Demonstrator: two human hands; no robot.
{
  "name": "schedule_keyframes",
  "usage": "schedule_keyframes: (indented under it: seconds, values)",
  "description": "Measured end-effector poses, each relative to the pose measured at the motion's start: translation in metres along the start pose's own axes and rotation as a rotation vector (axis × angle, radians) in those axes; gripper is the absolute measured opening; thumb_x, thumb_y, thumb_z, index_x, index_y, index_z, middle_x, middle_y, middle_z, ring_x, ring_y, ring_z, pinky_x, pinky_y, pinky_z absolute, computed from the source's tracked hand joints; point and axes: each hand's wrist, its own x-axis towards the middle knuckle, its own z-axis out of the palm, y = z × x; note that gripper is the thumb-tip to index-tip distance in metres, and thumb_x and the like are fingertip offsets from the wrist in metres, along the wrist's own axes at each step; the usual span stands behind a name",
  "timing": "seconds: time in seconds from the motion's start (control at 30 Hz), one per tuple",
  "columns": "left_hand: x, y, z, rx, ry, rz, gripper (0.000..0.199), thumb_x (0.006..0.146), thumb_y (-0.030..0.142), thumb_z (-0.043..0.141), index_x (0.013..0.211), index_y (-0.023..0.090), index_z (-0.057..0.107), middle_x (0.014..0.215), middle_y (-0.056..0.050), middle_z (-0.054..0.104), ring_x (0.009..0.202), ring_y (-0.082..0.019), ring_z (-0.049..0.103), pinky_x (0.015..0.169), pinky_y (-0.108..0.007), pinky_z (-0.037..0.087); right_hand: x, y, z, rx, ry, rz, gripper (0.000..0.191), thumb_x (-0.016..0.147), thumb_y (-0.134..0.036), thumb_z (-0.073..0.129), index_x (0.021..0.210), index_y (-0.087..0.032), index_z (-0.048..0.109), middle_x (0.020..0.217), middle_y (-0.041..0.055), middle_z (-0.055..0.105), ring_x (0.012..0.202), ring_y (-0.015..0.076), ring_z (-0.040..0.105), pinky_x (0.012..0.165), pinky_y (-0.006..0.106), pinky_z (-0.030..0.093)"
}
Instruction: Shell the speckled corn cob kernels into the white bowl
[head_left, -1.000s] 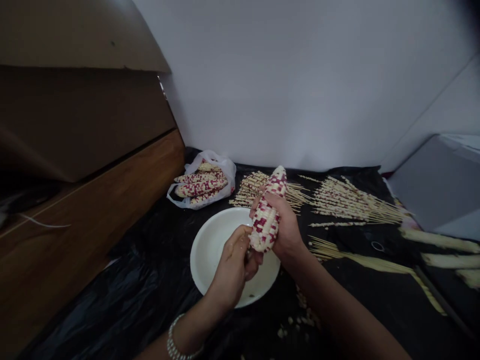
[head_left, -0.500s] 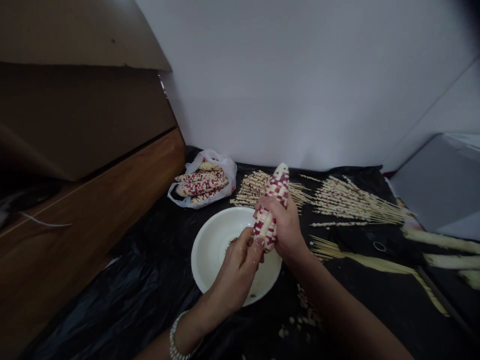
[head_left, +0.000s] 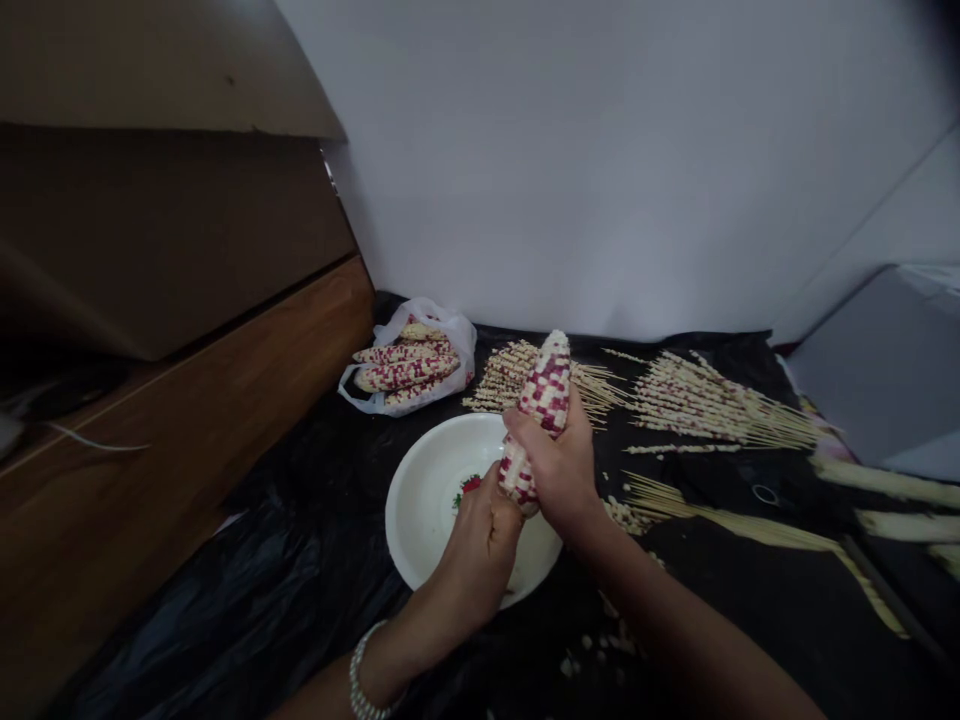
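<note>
A speckled white and dark red corn cob [head_left: 545,393] stands tilted over a white basin [head_left: 420,465], its tip pointing up and away. My right hand [head_left: 559,455] is wrapped round the middle of the cob. At the cob's lower end my left hand [head_left: 484,540] is closed against it, thumb and fingers pressed on the kernels; a beaded bracelet circles that wrist. Inside the basin a red and green printed pattern shows in part beside my left hand.
Behind the basin is a plastic bag of corn cobs [head_left: 409,370]. Skewers threaded with kernels [head_left: 694,400] lie at the right, near bare sticks [head_left: 660,495] and pale stalks [head_left: 885,480]. Loose kernels [head_left: 600,640] dot the black sheet [head_left: 300,540]. A wooden board [head_left: 187,400] runs along the left.
The cob and my right hand have shifted slightly left and down. My left fingers have curled in more, and more of the basin's printed pattern shows.
</note>
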Motion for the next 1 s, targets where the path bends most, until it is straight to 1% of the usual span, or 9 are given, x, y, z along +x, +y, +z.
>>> schedule_keyframes:
  seconds: [0.13,0.23,0.3,0.4,0.5,0.63,0.77,0.9,1.0]
  values:
    - [0.0,0.003,-0.002,-0.247,-0.027,-0.084,0.032,0.095,0.035,0.034,0.108,0.017,0.058,0.081,-0.003,0.055,0.072,-0.016,0.047,0.062,-0.025,0.041,0.001,-0.001,-0.002,0.169,-0.078,0.153,0.033,0.069,-0.036,0.074,0.092,-0.022,0.057,0.071,-0.0045,0.057,0.058,0.013,0.05,0.059,0.029,0.045]
    - [0.001,0.001,-0.005,-0.368,-0.101,-0.104,0.03,0.097,0.042,0.038,0.102,0.019,0.056,0.074,0.001,0.051,0.063,-0.012,0.042,0.053,-0.021,0.033,0.003,-0.006,-0.004,0.201,-0.091,0.171,0.033,0.068,-0.036,0.075,0.091,-0.022,0.057,0.068,-0.0043,0.057,0.056,0.0128,0.049,0.057,0.029,0.045]
    - [0.002,-0.002,-0.006,-0.407,-0.131,-0.12,0.036,0.098,0.05,0.038,0.1,0.019,0.056,0.071,0.002,0.049,0.055,-0.01,0.037,0.048,-0.021,0.026,0.004,-0.009,-0.004,0.201,-0.083,0.167,0.031,0.067,-0.036,0.075,0.089,-0.022,0.057,0.067,-0.0042,0.058,0.055,0.0128,0.049,0.056,0.028,0.045]
    - [0.0,-0.003,-0.008,-0.309,-0.101,-0.097,0.042,0.097,0.057,0.041,0.104,0.019,0.058,0.075,0.0,0.055,0.061,-0.012,0.044,0.053,-0.023,0.033,0.005,-0.009,-0.005,0.188,-0.078,0.148,0.03,0.068,-0.036,0.074,0.088,-0.022,0.057,0.068,-0.0038,0.059,0.056,0.013,0.05,0.056,0.028,0.045]
    - [-0.003,0.0,-0.01,-0.154,-0.108,-0.049,0.039,0.098,0.055,0.045,0.108,0.02,0.058,0.08,-0.002,0.058,0.072,-0.015,0.05,0.062,-0.025,0.038,0.005,-0.006,-0.005,0.181,-0.085,0.121,0.033,0.068,-0.034,0.075,0.093,-0.023,0.057,0.069,-0.0041,0.058,0.057,0.013,0.049,0.058,0.029,0.046]
    - [-0.003,0.003,-0.011,-0.03,-0.116,0.011,0.04,0.101,0.052,0.036,0.111,0.019,0.056,0.087,-0.005,0.061,0.073,-0.017,0.051,0.063,-0.028,0.039,0.003,-0.004,-0.004,0.111,-0.067,0.058,0.037,0.068,-0.036,0.076,0.097,-0.023,0.057,0.074,-0.0042,0.057,0.062,0.0135,0.05,0.061,0.029,0.046]
    - [-0.001,0.001,-0.012,0.042,-0.135,0.081,0.043,0.102,0.05,0.03,0.11,0.016,0.055,0.084,-0.007,0.062,0.075,-0.019,0.052,0.064,-0.03,0.039,0.001,-0.007,-0.003,-0.004,-0.032,-0.045,0.04,0.066,-0.034,0.076,0.098,-0.022,0.056,0.078,-0.0049,0.055,0.066,0.0133,0.05,0.066,0.03,0.046]
    - [-0.003,-0.001,-0.016,0.045,-0.166,0.033,0.047,0.102,0.05,0.029,0.119,0.016,0.055,0.089,-0.008,0.063,0.077,-0.02,0.053,0.066,-0.031,0.042,0.002,-0.007,-0.002,0.024,-0.047,-0.004,0.04,0.067,-0.035,0.075,0.098,-0.021,0.055,0.076,-0.0049,0.055,0.065,0.0132,0.049,0.064,0.03,0.046]
    - [-0.006,-0.002,-0.02,0.042,-0.194,0.026,0.048,0.102,0.051,0.031,0.124,0.015,0.055,0.091,-0.009,0.064,0.08,-0.021,0.055,0.069,-0.033,0.044,0.002,-0.006,-0.003,0.003,-0.045,-0.026,0.04,0.067,-0.037,0.074,0.098,-0.021,0.055,0.077,-0.0045,0.054,0.066,0.0139,0.05,0.064,0.031,0.046]
